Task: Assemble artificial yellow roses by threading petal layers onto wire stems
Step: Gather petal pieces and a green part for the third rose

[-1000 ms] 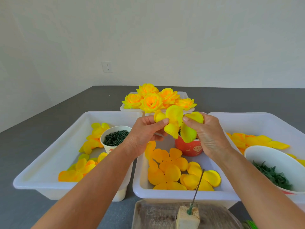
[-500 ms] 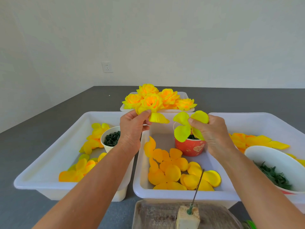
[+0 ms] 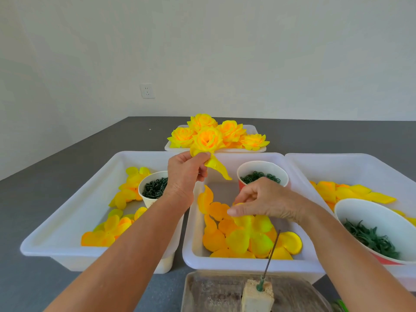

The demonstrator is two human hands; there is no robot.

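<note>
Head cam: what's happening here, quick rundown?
A person is assembling fake yellow roses. The left hand pinches one yellow petal layer above the bins. The right hand reaches into the middle bin, fingers on a loose petal layer. The wire stem stands bare in a foam block. Finished roses sit behind.

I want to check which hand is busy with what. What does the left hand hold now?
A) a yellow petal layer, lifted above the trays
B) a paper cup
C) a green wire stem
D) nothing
A: the left hand pinches a yellow petal layer in its fingers, raised above the middle tray.
</note>
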